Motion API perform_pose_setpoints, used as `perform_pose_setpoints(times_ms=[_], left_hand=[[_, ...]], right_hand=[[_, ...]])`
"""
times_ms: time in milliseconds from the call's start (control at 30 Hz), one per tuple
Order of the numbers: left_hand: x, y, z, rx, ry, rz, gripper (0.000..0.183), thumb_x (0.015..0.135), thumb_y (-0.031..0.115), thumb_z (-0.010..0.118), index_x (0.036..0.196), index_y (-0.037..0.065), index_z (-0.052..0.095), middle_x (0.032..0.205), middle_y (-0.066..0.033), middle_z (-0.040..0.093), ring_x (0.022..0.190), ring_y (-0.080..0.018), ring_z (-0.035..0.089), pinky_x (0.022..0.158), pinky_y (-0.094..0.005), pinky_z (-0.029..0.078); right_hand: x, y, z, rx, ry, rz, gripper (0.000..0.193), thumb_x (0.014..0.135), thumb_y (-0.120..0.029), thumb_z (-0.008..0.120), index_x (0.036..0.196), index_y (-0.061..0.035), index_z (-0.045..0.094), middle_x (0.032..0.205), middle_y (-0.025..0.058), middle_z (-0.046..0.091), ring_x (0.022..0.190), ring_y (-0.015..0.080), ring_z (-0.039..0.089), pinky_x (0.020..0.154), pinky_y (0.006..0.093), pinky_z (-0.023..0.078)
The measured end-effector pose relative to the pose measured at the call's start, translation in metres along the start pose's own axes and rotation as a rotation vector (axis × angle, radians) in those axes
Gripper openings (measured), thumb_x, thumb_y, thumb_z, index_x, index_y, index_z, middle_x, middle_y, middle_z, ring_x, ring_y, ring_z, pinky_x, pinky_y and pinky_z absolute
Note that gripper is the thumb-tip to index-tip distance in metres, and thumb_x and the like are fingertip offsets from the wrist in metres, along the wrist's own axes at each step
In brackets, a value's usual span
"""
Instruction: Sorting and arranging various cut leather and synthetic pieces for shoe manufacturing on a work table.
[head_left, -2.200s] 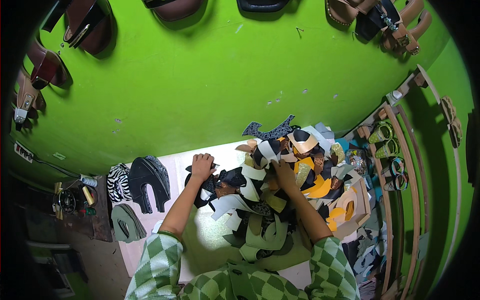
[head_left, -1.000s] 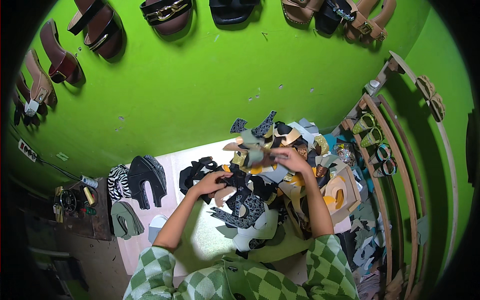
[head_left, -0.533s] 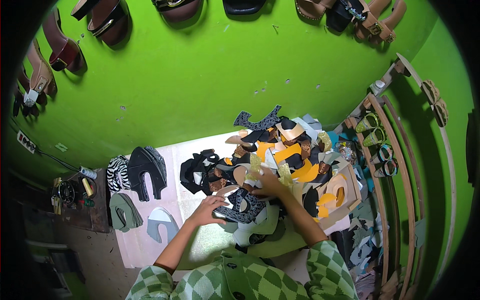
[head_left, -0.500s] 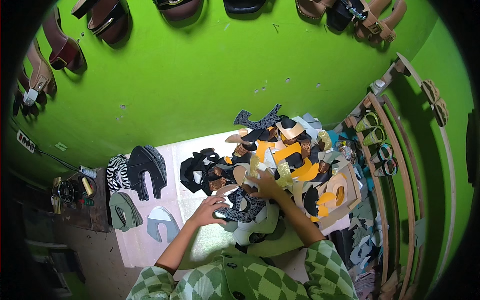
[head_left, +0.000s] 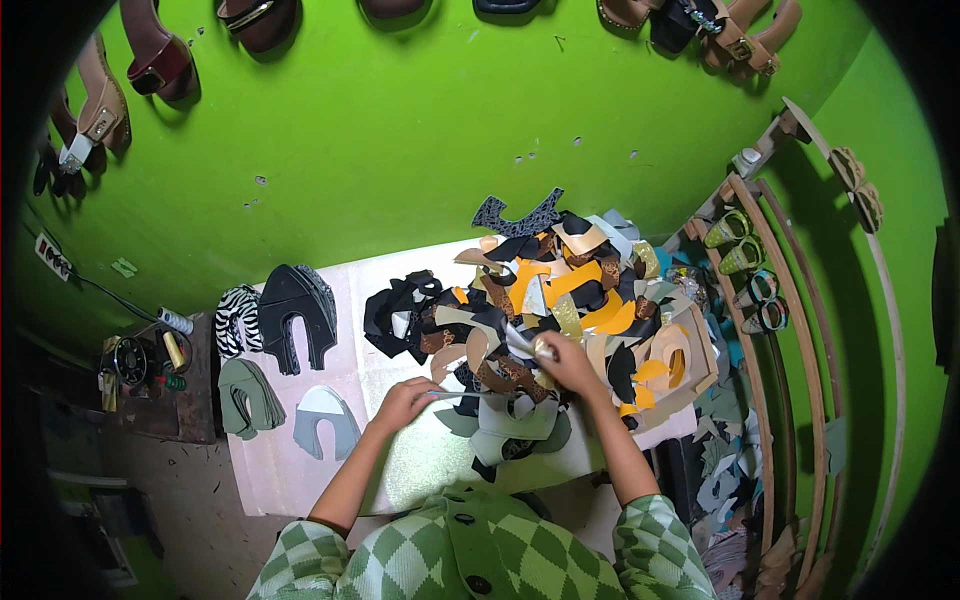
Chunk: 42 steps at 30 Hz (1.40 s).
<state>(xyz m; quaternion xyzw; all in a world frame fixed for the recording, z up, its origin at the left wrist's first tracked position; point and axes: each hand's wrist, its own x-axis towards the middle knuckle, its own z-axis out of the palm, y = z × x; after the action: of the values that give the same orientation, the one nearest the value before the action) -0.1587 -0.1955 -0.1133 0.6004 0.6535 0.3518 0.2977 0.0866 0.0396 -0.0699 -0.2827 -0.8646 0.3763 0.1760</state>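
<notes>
My left hand (head_left: 406,402) is at the near left edge of a heap of cut material pieces (head_left: 585,290), its fingers closed on a thin grey piece (head_left: 458,394) seen nearly edge-on. At the heap's near middle my right hand (head_left: 568,364) has its fingers closed around a small white and gold piece (head_left: 543,348). Between the hands lie a brown leopard-print piece (head_left: 515,378) and a tan curved piece (head_left: 476,350). Pale grey-green pieces (head_left: 510,425) lie just below them.
On the table's left are a black stack of U-shaped pieces (head_left: 298,310), a zebra-print stack (head_left: 238,320), an olive stack (head_left: 250,400) and a grey-white U-shaped piece (head_left: 326,424). A cardboard tray (head_left: 702,365) stands right. Wooden racks (head_left: 760,350) hold sandals.
The dark patterned piece between my hands no longer shows its broad face. My right hand has moved slightly right and now grips a white and gold piece. The view has shifted a little.
</notes>
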Motion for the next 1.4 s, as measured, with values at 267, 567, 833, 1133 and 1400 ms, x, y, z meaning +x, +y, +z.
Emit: perform_pose_setpoints(times_ms=[267,567,833,1133,1400], left_hand=[[0.043,0.022,-0.012,-0.062,0.502,-0.042,0.021,0.082,0.014,0.062,0.097,-0.001,0.065,0.078,-0.0099,0.063,0.065,-0.0134,0.056,0.06,-0.0264,0.045],[0.147,0.019,-0.073,-0.272,0.445,-0.165,0.031,0.088,0.018,0.058,0.114,0.0,0.057,0.073,-0.0042,0.062,0.062,-0.008,0.058,0.055,-0.0215,0.046],[0.107,-0.056,-0.033,0.139,0.106,0.018,0.034,0.08,0.026,0.067,0.105,0.006,0.056,0.092,-0.0121,0.06,0.085,-0.026,0.059,0.078,-0.0364,0.046],[0.095,-0.028,-0.062,0.316,0.274,0.051,0.009,0.075,0.008,0.063,0.082,0.007,0.058,0.082,-0.0102,0.062,0.082,-0.0315,0.058,0.069,-0.038,0.046],[0.121,-0.021,-0.107,-0.193,0.438,0.043,0.014,0.083,0.005,0.062,0.095,0.002,0.056,0.086,-0.0014,0.059,0.074,-0.0073,0.056,0.065,-0.0219,0.047]], right_hand=[[0.018,-0.034,-0.039,0.347,0.477,0.129,0.038,0.084,0.004,0.048,0.122,-0.0032,0.045,0.097,0.0119,0.059,0.079,0.0145,0.061,0.067,0.024,0.048],[0.004,-0.038,0.009,0.366,0.396,0.135,0.057,0.083,0.002,0.052,0.134,-0.0063,0.03,0.117,0.0174,0.052,0.099,0.0221,0.059,0.077,0.0291,0.05],[-0.028,-0.039,0.056,0.096,0.325,0.102,0.057,0.074,0.002,0.057,0.128,-0.0044,0.039,0.113,0.0141,0.052,0.098,0.0245,0.054,0.082,0.0325,0.046],[-0.017,-0.019,0.129,-0.596,0.083,-0.05,0.036,0.079,-0.007,0.048,0.111,-0.0155,0.062,0.136,0.0115,0.037,0.12,0.0341,0.037,0.093,0.0466,0.034],[0.033,0.001,0.042,-0.606,0.344,0.129,0.044,0.081,-0.007,0.048,0.125,-0.0042,0.047,0.139,0.0136,0.035,0.119,0.0306,0.041,0.094,0.0451,0.034]])
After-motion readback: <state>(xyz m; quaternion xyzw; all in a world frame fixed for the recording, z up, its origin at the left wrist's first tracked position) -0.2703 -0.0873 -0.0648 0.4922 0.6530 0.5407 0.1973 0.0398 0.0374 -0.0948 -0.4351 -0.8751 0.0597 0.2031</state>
